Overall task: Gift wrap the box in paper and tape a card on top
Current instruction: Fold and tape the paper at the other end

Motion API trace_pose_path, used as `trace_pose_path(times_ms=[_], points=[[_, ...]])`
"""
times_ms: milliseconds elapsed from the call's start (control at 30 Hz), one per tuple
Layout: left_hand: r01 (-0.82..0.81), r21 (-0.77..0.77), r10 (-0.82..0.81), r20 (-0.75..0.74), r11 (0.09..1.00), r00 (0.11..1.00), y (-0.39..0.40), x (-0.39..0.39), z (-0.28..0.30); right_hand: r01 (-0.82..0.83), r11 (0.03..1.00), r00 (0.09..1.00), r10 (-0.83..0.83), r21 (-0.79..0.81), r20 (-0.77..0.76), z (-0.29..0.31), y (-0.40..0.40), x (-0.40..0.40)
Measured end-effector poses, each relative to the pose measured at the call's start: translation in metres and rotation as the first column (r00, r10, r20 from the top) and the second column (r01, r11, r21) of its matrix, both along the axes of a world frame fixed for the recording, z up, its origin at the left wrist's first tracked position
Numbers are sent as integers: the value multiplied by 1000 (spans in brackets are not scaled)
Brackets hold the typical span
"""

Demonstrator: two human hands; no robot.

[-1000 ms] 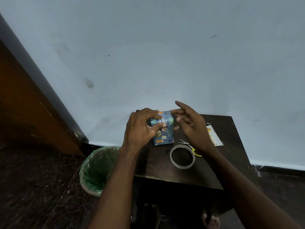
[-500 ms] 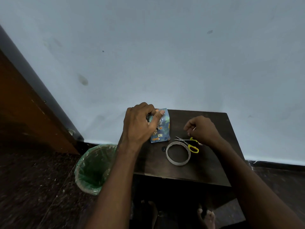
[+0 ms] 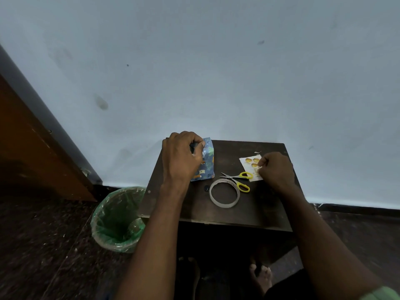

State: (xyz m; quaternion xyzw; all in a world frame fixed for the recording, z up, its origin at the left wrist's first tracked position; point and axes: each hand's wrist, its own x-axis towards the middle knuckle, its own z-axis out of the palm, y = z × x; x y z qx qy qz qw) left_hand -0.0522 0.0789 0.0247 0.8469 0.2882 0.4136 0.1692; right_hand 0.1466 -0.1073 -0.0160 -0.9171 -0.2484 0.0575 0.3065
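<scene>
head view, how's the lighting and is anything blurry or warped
Head view: dim, even light with no glare; the dark table swallows detail, yet the wrapped box, card and yellow scissors stay sharp. The floor at lower left is smeared, and the wide lens bends the door frame at left.

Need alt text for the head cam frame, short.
A person's left hand grips a box wrapped in blue patterned paper on a small dark table, while the right hand pinches a white card. Yellow-handled scissors and a tape roll lie between them; a green-lined bin stands at left.
</scene>
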Motion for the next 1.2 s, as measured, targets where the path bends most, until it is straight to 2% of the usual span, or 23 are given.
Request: trace_pose_path(times_ms=[233, 367, 600, 733, 867, 933, 1100, 1200], points=[[-16, -56, 17, 25, 998, 1000, -6, 0, 0, -54, 992, 995, 64, -114, 82, -1, 1, -22], [1, -74, 3, 50, 997, 999, -7, 0, 0, -83, 991, 994, 89, -101, 57, 0, -3, -25], [0, -84, 7, 81, 997, 997, -11, 1, 0, -42, 998, 996, 46, -56, 77, 3, -11, -27], [-9, -89, 16, 76, 996, 997, -9, 2, 2, -75, 997, 996, 76, -28, 52, 4, -12, -29], [-26, -68, 30, 66, 997, 997, -9, 0, 0, -37, 999, 999, 37, -17, 33, 3, -8, -38], [-25, -65, 30, 74, 998, 997, -9, -1, 0, 7, 1000, 998, -6, -14, 70, 2, -7, -39], [-12, -70, 18, 90, 997, 996, -16, 1, -2, 45, 989, 988, -22, -144, 155, 1, -11, -36], [-14, -90, 23, 100, 996, 995, -13, 2, 0, 38, 993, 980, -16, -108, 198, 5, -8, -37]])
